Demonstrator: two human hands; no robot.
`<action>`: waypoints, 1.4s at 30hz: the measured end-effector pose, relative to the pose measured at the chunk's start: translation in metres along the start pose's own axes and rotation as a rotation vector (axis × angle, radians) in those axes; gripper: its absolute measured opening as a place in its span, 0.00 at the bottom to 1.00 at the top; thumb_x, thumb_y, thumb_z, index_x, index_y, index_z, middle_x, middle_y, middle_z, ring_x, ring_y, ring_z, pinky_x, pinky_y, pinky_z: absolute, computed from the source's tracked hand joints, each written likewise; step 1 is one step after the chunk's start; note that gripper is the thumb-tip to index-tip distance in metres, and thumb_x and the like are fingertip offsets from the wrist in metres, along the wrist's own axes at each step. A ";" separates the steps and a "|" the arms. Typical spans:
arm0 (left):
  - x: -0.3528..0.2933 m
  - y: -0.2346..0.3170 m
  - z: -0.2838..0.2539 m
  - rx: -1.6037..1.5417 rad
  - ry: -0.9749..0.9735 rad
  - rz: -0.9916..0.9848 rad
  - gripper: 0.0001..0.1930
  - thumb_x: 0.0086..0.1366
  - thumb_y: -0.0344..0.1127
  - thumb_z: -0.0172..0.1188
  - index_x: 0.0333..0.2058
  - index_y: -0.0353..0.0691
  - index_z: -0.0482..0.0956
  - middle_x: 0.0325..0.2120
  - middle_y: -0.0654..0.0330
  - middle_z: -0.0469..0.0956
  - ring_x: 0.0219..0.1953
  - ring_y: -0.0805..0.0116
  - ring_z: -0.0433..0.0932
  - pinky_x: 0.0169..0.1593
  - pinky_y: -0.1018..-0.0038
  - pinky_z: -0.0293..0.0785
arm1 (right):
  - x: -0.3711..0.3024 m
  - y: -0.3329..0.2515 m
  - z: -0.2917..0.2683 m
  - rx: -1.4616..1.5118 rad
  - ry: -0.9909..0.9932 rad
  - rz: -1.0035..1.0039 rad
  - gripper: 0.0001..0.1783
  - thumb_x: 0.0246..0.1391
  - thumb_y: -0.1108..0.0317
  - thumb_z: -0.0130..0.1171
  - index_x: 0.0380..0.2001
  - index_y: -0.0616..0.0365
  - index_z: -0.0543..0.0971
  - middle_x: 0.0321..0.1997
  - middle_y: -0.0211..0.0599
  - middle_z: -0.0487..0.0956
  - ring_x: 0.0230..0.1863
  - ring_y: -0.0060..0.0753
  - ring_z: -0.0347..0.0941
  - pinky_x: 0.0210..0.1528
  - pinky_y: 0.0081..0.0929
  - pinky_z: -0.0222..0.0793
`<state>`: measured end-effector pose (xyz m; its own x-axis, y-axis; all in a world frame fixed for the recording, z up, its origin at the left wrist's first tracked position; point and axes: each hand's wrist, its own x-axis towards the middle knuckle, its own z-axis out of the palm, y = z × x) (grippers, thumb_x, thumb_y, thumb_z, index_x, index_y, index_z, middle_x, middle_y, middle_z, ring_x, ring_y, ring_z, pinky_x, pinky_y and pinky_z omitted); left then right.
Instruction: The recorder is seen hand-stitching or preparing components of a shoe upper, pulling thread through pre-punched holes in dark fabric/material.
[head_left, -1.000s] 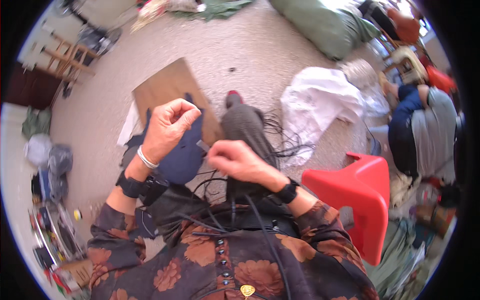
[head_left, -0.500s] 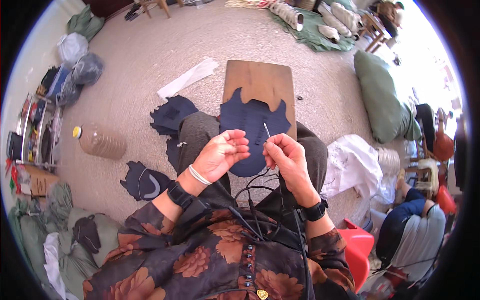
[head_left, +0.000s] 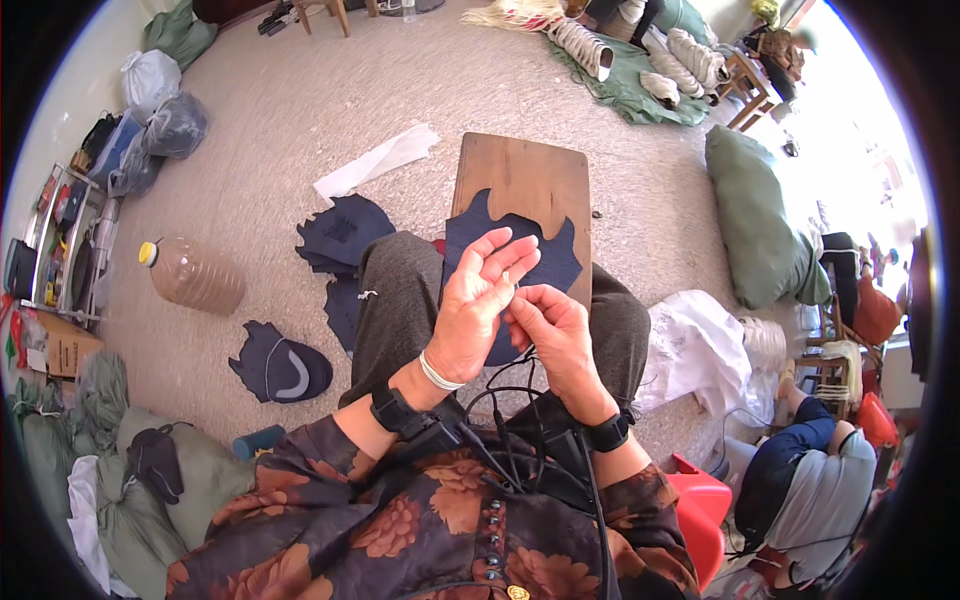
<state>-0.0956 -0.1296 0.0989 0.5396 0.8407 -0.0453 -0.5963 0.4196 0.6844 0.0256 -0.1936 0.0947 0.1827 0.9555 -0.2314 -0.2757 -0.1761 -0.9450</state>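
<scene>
My left hand [head_left: 474, 312] is raised over my lap, palm turned up, its fingers stretched out and slightly apart. Its thumb side meets the fingertips of my right hand [head_left: 558, 335], which is closed in a pinch. The thin, needle-like metal tool seen in that pinch a moment ago is hidden now between the hands. Beneath them a dark blue cut piece [head_left: 550, 262] with two pointed horns lies over my lap and the near part of a brown wooden board [head_left: 523, 166]. My hands cover much of this piece.
More dark blue pieces [head_left: 343, 233] lie left of my knee, one with a grey curved mark [head_left: 290, 372]. A yellow-capped plastic jug [head_left: 200, 277] stands further left. White cloth [head_left: 695, 350] and a red stool [head_left: 700, 510] are at right. Black cables [head_left: 500, 400] hang near my lap.
My left hand has risen and moved right, its fingers straightening. The right hand has tilted toward it, the two now meet, and the metal tool has gone out of sight.
</scene>
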 end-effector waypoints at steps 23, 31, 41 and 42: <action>0.013 0.024 -0.010 1.667 -0.497 0.926 0.12 0.56 0.27 0.61 0.40 0.40 0.82 0.40 0.57 0.77 0.44 0.60 0.77 0.54 0.59 0.71 | -0.016 -0.001 -0.025 0.257 0.020 0.065 0.09 0.63 0.65 0.61 0.36 0.61 0.80 0.28 0.27 0.79 0.24 0.13 0.70 0.26 0.13 0.65; -0.003 0.008 -0.010 0.247 0.000 -0.154 0.06 0.70 0.30 0.57 0.42 0.37 0.77 0.35 0.62 0.79 0.37 0.73 0.79 0.47 0.75 0.78 | -0.017 -0.007 -0.021 0.144 0.049 -0.053 0.07 0.62 0.67 0.61 0.36 0.60 0.81 0.28 0.25 0.79 0.25 0.12 0.71 0.26 0.12 0.66; -0.008 0.003 -0.008 0.209 -0.018 -0.203 0.07 0.70 0.32 0.57 0.41 0.36 0.77 0.36 0.61 0.79 0.38 0.73 0.79 0.48 0.75 0.77 | -0.019 -0.008 -0.018 0.127 0.089 -0.061 0.07 0.62 0.68 0.61 0.34 0.61 0.81 0.27 0.24 0.78 0.25 0.10 0.70 0.26 0.11 0.66; -0.008 0.003 -0.008 0.216 -0.016 -0.202 0.07 0.70 0.32 0.57 0.41 0.36 0.77 0.36 0.60 0.79 0.38 0.73 0.79 0.48 0.75 0.77 | -0.019 -0.007 -0.018 0.126 0.088 -0.062 0.07 0.62 0.68 0.61 0.34 0.61 0.81 0.27 0.24 0.78 0.25 0.10 0.70 0.26 0.11 0.66</action>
<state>-0.1064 -0.1324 0.0957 0.6451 0.7411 -0.1861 -0.3361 0.4939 0.8020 0.0412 -0.2147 0.1020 0.2838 0.9382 -0.1982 -0.3761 -0.0812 -0.9230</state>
